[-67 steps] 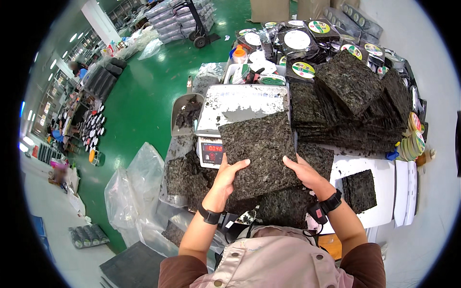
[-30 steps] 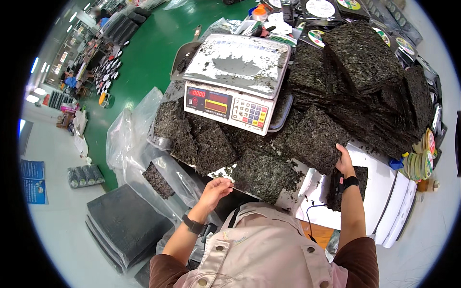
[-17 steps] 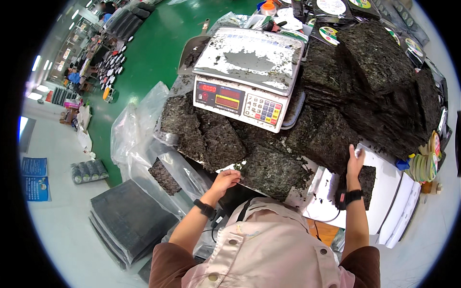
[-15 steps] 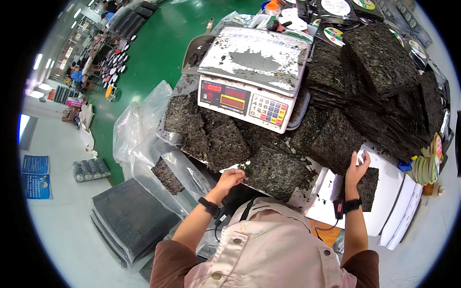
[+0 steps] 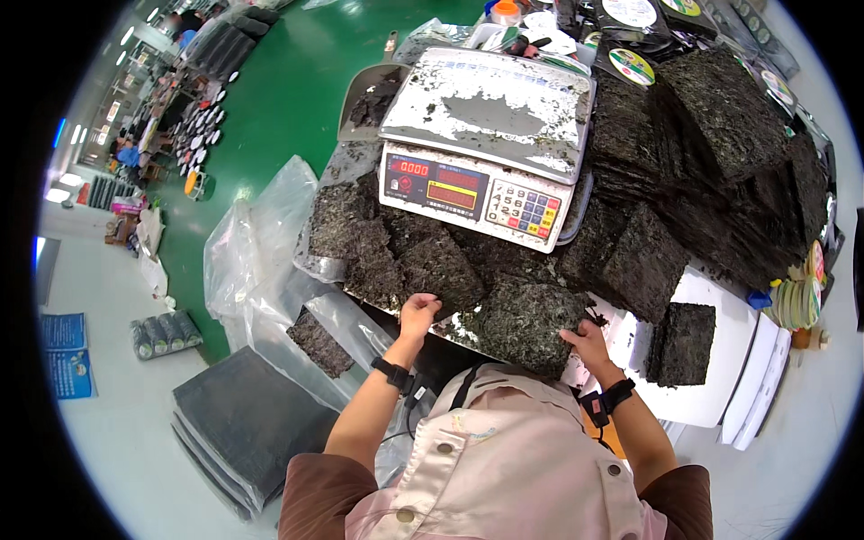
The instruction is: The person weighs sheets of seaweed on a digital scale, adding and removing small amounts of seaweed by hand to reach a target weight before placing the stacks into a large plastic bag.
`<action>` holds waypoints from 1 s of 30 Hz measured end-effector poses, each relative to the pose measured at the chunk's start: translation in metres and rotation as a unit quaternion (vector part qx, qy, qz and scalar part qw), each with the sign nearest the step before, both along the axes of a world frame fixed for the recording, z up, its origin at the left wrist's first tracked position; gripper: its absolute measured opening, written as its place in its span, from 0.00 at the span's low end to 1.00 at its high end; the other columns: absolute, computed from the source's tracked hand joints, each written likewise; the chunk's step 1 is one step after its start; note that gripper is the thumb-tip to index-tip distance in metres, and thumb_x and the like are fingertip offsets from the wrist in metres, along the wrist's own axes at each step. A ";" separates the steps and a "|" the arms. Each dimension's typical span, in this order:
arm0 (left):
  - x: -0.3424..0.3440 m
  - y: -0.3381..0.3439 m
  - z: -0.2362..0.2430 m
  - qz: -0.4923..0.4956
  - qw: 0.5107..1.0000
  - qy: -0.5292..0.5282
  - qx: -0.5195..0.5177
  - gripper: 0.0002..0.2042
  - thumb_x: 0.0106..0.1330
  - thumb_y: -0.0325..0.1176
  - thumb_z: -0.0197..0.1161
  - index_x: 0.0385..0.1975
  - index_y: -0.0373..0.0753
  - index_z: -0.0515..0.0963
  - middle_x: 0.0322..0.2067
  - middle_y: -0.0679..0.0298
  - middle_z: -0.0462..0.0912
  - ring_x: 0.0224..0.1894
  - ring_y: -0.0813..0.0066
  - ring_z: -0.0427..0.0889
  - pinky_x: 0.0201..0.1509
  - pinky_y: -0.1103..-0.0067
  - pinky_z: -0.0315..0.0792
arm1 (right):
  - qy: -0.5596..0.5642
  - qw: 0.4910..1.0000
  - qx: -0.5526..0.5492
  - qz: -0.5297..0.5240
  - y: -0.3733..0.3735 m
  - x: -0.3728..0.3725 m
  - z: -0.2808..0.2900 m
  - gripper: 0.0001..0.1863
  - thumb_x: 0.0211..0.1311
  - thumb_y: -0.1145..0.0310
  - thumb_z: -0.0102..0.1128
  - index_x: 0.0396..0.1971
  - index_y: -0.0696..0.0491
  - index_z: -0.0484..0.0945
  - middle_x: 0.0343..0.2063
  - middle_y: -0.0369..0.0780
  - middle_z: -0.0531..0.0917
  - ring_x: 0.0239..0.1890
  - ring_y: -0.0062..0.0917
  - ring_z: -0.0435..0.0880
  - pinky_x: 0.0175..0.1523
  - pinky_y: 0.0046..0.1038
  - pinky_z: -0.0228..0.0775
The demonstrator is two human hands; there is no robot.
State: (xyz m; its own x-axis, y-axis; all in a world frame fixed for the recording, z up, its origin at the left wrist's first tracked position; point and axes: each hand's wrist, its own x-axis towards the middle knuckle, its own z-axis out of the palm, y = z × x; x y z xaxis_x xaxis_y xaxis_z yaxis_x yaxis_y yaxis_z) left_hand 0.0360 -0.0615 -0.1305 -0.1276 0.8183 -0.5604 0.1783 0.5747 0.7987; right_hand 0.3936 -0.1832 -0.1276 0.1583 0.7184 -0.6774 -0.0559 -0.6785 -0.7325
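1. Seaweed sheet [image 5: 526, 328], dark and rough, lies flat at the front edge of the bench [image 5: 621, 346], between the two hands.
2. The right hand [image 5: 589, 348] has its thumb at the right edge of this sheet; I cannot tell if it grasps it. The left hand [image 5: 419, 317], with fingers curled, is at the front edge of a neighbouring sheet [image 5: 441, 274]; if it pinches this one, I cannot tell either.
3. Behind the sheets stands a white scale [image 5: 486, 117], its top scattered with dark flakes.
4. By the scale's rear left corner, a grey scoop [image 5: 355, 115] contains dark flakes. Behind its rear edge, a white tray [image 5: 486, 38] holds packets and a tool with dark handles.
5. Toward the bench's right side rises a large stack of sheets [image 5: 720, 117]; a small stack [image 5: 688, 346] lies nearer the front edge, on the white surface.
6. Past the bench's left edge hangs clear plastic [image 5: 256, 238]. Beyond are green floor [image 5: 288, 90], dark slabs [image 5: 247, 418] and a pale wall [image 5: 126, 396].
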 end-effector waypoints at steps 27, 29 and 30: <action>-0.006 0.041 0.082 -0.009 0.941 -0.324 -0.091 0.22 0.65 0.47 0.53 0.49 0.34 0.70 0.44 0.62 0.75 0.43 0.76 0.71 0.49 0.78 0.68 | -0.338 0.791 0.468 0.204 0.082 -0.045 0.128 0.10 0.49 0.80 0.59 0.33 0.53 0.77 0.30 0.39 0.77 0.30 0.31 0.75 0.34 0.28 0.67; -0.026 0.038 0.031 0.065 0.986 -0.104 -0.117 0.23 0.60 0.43 0.60 0.48 0.32 0.70 0.46 0.58 0.74 0.47 0.71 0.72 0.50 0.77 0.67 | -0.286 0.870 0.370 0.153 0.086 -0.049 0.145 0.08 0.51 0.74 0.63 0.26 0.58 0.71 0.18 0.37 0.71 0.19 0.23 0.67 0.26 0.22 0.59; -0.040 0.034 -0.008 0.078 0.991 0.050 -0.101 0.23 0.58 0.40 0.63 0.48 0.31 0.69 0.47 0.56 0.73 0.48 0.69 0.72 0.50 0.77 0.66 | -0.201 0.913 0.342 0.097 0.089 -0.049 0.145 0.09 0.54 0.73 0.62 0.26 0.58 0.70 0.18 0.32 0.68 0.19 0.14 0.63 0.25 0.19 0.55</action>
State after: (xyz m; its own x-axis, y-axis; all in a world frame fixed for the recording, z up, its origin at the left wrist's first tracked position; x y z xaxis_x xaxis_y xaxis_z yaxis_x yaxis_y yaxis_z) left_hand -0.0036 -0.0280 -0.1385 -0.3071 0.6562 -0.6893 0.1479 0.7484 0.6466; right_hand 0.3450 -0.0939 0.0175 0.1201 0.9924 0.0251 0.3831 -0.0230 -0.9234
